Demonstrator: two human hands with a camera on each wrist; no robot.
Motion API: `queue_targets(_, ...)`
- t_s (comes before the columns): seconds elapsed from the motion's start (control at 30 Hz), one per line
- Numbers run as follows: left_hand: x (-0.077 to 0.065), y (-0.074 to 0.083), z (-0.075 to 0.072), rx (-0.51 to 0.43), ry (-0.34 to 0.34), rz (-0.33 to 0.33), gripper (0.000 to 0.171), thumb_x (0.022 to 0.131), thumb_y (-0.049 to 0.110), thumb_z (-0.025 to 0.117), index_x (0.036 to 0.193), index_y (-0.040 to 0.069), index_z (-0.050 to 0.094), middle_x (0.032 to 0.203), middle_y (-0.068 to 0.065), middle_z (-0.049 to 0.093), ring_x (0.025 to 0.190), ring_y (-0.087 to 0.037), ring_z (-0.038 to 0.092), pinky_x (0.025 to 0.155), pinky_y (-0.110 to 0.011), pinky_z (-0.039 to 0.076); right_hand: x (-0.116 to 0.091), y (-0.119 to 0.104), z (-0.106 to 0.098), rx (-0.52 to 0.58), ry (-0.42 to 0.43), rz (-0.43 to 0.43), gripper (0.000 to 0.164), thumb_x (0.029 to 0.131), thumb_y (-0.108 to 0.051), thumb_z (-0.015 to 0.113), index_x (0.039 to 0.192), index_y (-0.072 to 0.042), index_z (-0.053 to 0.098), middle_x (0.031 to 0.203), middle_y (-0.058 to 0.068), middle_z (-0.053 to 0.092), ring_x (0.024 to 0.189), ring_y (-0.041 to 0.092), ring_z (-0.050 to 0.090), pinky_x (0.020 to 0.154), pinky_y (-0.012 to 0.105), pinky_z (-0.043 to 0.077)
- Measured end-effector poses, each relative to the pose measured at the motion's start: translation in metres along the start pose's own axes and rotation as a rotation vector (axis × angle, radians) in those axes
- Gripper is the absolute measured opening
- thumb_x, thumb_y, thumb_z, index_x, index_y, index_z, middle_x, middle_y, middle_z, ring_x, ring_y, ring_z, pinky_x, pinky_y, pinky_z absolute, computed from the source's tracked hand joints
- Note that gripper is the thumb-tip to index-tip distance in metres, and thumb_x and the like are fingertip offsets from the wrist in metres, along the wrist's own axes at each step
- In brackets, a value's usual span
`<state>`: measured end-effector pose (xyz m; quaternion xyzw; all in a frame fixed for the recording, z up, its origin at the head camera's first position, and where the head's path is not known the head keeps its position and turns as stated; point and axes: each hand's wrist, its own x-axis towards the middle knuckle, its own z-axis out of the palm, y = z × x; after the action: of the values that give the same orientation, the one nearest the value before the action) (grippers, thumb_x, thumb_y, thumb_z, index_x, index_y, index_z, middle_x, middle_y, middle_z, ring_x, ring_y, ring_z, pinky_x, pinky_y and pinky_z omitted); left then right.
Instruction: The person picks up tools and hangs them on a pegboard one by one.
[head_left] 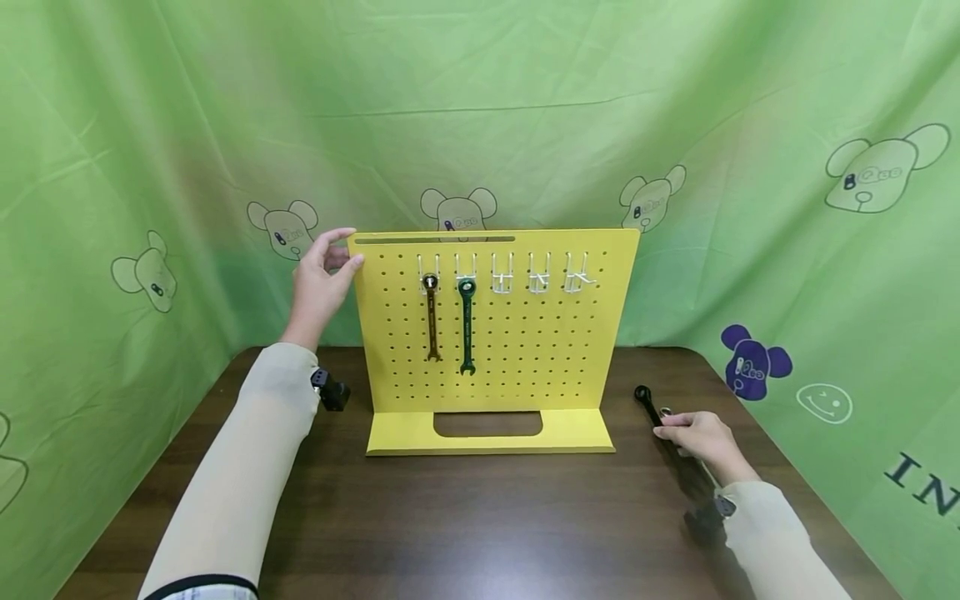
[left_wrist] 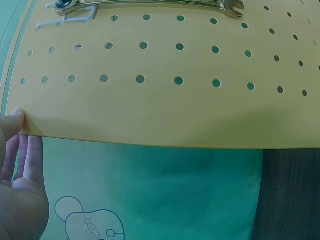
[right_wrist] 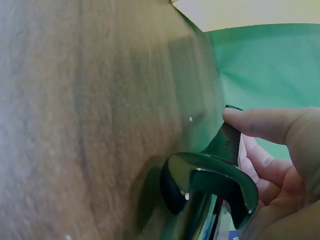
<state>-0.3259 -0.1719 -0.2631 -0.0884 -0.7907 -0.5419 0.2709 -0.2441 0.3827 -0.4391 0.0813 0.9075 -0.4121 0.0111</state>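
Observation:
A yellow pegboard (head_left: 517, 425) stands upright on the table. My left hand (head_left: 318, 287) holds its upper left corner; in the left wrist view the thumb (left_wrist: 15, 120) lies on the front and the fingers behind. On the board's left hooks hang a brownish wrench (head_left: 432, 325) and a green wrench (head_left: 467, 325). At the right of the table, my right hand (head_left: 701, 442) pinches a dark combination wrench (head_left: 643, 400) between thumb and fingers. Its open end (right_wrist: 175, 175) points toward the right wrist camera. Another wrench's ring (head_left: 665, 411) shows beside it, the rest mostly hidden by the hand.
Three white wire hooks (head_left: 538, 279) on the board's right side carry nothing. The board's base has an oblong cutout. Around the brown wooden table (head_left: 480, 517) hangs a green curtain (head_left: 480, 83) printed with mouse-like heads.

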Motion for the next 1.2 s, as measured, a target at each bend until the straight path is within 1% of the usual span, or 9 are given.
queue_targets(0.2,0.000,-0.001,0.000,-0.003,-0.002,-0.003,0.042,0.097,0.012,0.068,0.137,0.017,0.058,0.114,-0.014,0.066,0.106,-0.023,0.063,0.090,-0.034,0.055,-0.005,-0.007,-0.004,0.021,-0.040,-0.015,0.048,0.093,-0.021,0.071,0.121,0.016,0.061,0.120,0.030,0.062,0.084,0.021,0.064,0.067,0.030,0.059)
queue_targets(0.27,0.000,-0.001,0.000,-0.003,-0.002,-0.004,0.042,0.097,0.012,0.068,0.137,0.017,0.058,0.114,-0.014,0.066,0.106,-0.023,0.063,0.091,-0.034,0.055,-0.006,-0.012,-0.005,0.029,-0.053,-0.026,0.048,0.094,-0.021,0.070,0.122,0.017,0.060,0.120,0.031,0.062,0.084,0.022,0.064,0.067,0.031,0.059)
queue_targets(0.37,0.001,-0.001,-0.001,0.003,-0.003,-0.007,0.042,0.097,0.012,0.068,0.138,0.017,0.058,0.115,-0.014,0.066,0.107,-0.024,0.063,0.091,-0.034,0.054,-0.009,-0.020,-0.007,0.044,-0.068,-0.034,0.049,0.095,-0.021,0.069,0.124,0.017,0.058,0.110,0.024,0.067,0.080,0.019,0.062,0.066,0.030,0.059)
queue_targets(0.5,0.001,-0.001,-0.002,0.006,-0.002,-0.004,0.042,0.097,0.012,0.068,0.138,0.017,0.058,0.116,-0.014,0.066,0.108,-0.024,0.063,0.092,-0.034,0.054,-0.012,-0.029,-0.009,0.073,-0.087,-0.050,0.052,0.095,-0.021,0.068,0.126,0.018,0.055,0.095,0.007,0.069,0.071,0.016,0.059,0.065,0.030,0.056)
queue_targets(0.6,0.000,-0.001,-0.002,0.006,-0.002,-0.003,0.042,0.097,0.012,0.068,0.138,0.017,0.058,0.115,-0.014,0.066,0.107,-0.024,0.062,0.092,-0.035,0.054,-0.016,-0.036,-0.010,0.094,-0.097,-0.061,0.054,0.096,-0.023,0.068,0.128,0.017,0.053,0.093,0.004,0.067,0.068,0.016,0.058,0.065,0.030,0.054)
queue_targets(0.83,0.000,0.000,0.000,-0.007,-0.011,-0.013,0.042,0.097,0.013,0.068,0.137,0.018,0.058,0.116,-0.013,0.066,0.108,-0.023,0.062,0.092,-0.033,0.054,-0.024,-0.049,-0.013,0.108,-0.104,-0.085,0.055,0.097,-0.025,0.066,0.130,0.016,0.051,0.112,0.020,0.066,0.078,0.020,0.064,0.070,0.033,0.057)
queue_targets(0.97,0.000,0.000,0.000,-0.012,-0.004,-0.004,0.042,0.097,0.013,0.068,0.137,0.017,0.059,0.115,-0.014,0.067,0.107,-0.024,0.063,0.092,-0.034,0.054,-0.024,-0.056,-0.013,0.123,-0.121,-0.117,0.053,0.099,-0.024,0.065,0.130,0.016,0.049,0.115,0.025,0.066,0.082,0.027,0.068,0.073,0.035,0.058)
queue_targets(1.07,0.000,0.001,-0.001,-0.008,-0.007,-0.001,0.042,0.097,0.013,0.068,0.137,0.017,0.059,0.115,-0.014,0.067,0.106,-0.023,0.063,0.092,-0.034,0.054,-0.024,-0.061,-0.010,0.144,-0.132,-0.140,0.052,0.099,-0.023,0.065,0.129,0.016,0.049,0.114,0.022,0.067,0.085,0.026,0.069,0.074,0.034,0.058)
queue_targets(1.2,0.000,0.000,-0.001,-0.009,-0.008,-0.004,0.042,0.097,0.013,0.068,0.137,0.017,0.059,0.115,-0.014,0.066,0.107,-0.024,0.062,0.092,-0.034,0.054,-0.026,-0.072,-0.005,0.186,-0.140,-0.181,0.049,0.098,-0.020,0.066,0.127,0.015,0.051,0.111,0.014,0.067,0.086,0.014,0.066,0.074,0.031,0.059)
